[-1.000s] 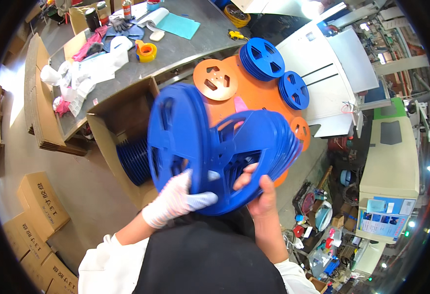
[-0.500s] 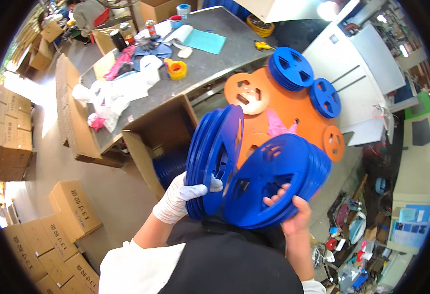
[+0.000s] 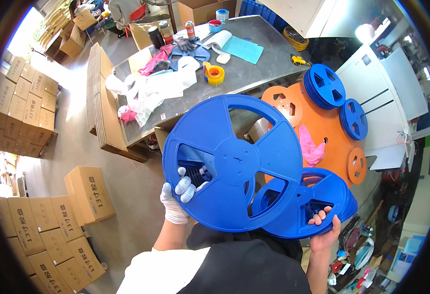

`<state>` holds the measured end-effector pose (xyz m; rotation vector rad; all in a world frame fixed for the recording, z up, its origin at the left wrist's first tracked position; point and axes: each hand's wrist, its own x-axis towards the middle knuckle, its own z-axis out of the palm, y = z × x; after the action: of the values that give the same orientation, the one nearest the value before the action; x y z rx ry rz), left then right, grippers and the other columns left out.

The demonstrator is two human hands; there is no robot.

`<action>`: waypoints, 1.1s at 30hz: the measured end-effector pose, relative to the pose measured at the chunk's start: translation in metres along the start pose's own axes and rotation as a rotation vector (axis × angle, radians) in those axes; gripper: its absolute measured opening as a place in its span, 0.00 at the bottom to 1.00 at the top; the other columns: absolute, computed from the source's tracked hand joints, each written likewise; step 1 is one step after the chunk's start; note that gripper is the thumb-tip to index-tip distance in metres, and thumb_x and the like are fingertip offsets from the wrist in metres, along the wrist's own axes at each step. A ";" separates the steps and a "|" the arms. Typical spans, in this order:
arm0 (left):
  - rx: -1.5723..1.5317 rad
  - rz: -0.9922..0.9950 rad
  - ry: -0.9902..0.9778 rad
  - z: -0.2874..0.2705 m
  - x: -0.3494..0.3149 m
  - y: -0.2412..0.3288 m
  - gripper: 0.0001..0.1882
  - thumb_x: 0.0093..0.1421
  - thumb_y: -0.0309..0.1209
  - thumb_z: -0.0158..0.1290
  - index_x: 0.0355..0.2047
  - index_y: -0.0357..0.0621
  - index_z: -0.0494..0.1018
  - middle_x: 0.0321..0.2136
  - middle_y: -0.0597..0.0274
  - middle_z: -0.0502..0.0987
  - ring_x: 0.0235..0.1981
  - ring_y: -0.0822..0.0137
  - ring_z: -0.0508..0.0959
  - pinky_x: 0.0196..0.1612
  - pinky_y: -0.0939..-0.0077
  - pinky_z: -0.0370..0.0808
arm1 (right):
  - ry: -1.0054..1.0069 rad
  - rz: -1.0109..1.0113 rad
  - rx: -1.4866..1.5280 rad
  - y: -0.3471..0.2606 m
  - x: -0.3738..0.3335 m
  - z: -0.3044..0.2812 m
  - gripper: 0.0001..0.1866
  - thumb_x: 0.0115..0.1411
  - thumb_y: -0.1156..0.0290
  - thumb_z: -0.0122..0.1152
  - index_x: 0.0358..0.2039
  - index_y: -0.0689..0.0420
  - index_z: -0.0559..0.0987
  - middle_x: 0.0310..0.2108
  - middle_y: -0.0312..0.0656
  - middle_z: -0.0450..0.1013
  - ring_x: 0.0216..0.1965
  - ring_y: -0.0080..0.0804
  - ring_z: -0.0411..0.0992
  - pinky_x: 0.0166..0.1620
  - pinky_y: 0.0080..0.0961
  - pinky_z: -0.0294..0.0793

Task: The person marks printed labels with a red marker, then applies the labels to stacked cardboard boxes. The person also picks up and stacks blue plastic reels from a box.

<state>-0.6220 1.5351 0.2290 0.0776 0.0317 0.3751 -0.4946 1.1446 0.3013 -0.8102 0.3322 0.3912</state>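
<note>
My left hand (image 3: 179, 197), in a white glove, grips a large blue reel (image 3: 235, 159). Its fingers come through a cutout in the reel, whose broad face is turned up toward me. Whether more reels lie behind it I cannot fully see. At the right, my bare right hand (image 3: 325, 229) holds a tilted stack of several blue reels (image 3: 282, 223), fingertips hooked into a cutout and thumb at the rim. The left reel overlaps part of that stack. Dark ribbed edges show through the left reel's cutout, behind my fingers.
Beyond the reels stands an orange surface (image 3: 333, 153) bearing a taller blue reel stack (image 3: 324, 84), a smaller blue reel stack (image 3: 354, 119), orange discs (image 3: 284, 105) and a pink cloth (image 3: 311, 148). A grey worktable (image 3: 254, 78) holds a yellow tape dispenser (image 3: 214, 74). Cardboard boxes (image 3: 90, 193) stand left.
The reels in my left hand have swung from nearly edge-on to face-up, covering the open carton behind. My right hand and its stack appear farther right and lower; the whole view has shifted.
</note>
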 end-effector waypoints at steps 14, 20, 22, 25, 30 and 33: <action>0.010 -0.015 -0.009 -0.006 -0.007 0.004 0.25 0.61 0.40 0.60 0.54 0.44 0.67 0.22 0.73 0.69 0.22 0.71 0.74 0.66 0.50 0.63 | -0.052 0.019 -0.052 0.007 0.002 0.012 0.20 0.59 0.59 0.60 0.47 0.57 0.73 0.27 0.37 0.69 0.29 0.29 0.70 0.39 0.36 0.76; 0.082 -0.073 -0.046 -0.005 0.000 0.010 0.26 0.60 0.38 0.59 0.56 0.44 0.67 0.24 0.69 0.72 0.23 0.68 0.75 0.68 0.49 0.59 | -0.109 -0.007 -0.013 0.011 -0.002 0.013 0.18 0.61 0.61 0.59 0.47 0.57 0.72 0.25 0.35 0.66 0.27 0.27 0.67 0.37 0.31 0.74; 0.127 -0.074 -0.036 -0.011 0.000 0.012 0.28 0.61 0.42 0.59 0.57 0.44 0.67 0.25 0.69 0.72 0.26 0.66 0.75 0.69 0.49 0.56 | -0.182 -0.005 -0.005 0.010 -0.002 0.009 0.18 0.63 0.60 0.57 0.49 0.56 0.72 0.26 0.34 0.65 0.28 0.26 0.66 0.38 0.30 0.72; 0.144 -0.067 0.037 -0.015 0.001 0.011 0.37 0.60 0.56 0.57 0.60 0.43 0.66 0.24 0.69 0.71 0.25 0.66 0.73 0.68 0.49 0.58 | -0.230 -0.032 0.067 0.009 -0.005 0.001 0.17 0.61 0.59 0.59 0.45 0.55 0.70 0.22 0.32 0.62 0.24 0.23 0.63 0.33 0.27 0.67; 0.475 -0.001 0.339 -0.011 0.000 0.005 0.21 0.61 0.41 0.60 0.49 0.40 0.72 0.25 0.65 0.72 0.31 0.62 0.76 0.65 0.55 0.65 | -0.365 -0.102 0.150 -0.008 -0.013 -0.015 0.19 0.61 0.55 0.61 0.39 0.56 0.67 0.17 0.30 0.58 0.18 0.23 0.58 0.28 0.27 0.63; 0.801 -0.102 0.376 -0.004 0.001 0.000 0.16 0.57 0.26 0.58 0.46 0.40 0.75 0.45 0.55 0.79 0.51 0.59 0.77 0.62 0.62 0.67 | -0.523 -0.131 0.182 -0.021 -0.015 -0.017 0.19 0.64 0.52 0.57 0.37 0.56 0.67 0.15 0.30 0.58 0.17 0.23 0.60 0.26 0.26 0.65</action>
<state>-0.6213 1.5356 0.2251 0.7938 0.5564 0.2518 -0.5008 1.1156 0.3095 -0.5224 -0.1711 0.4274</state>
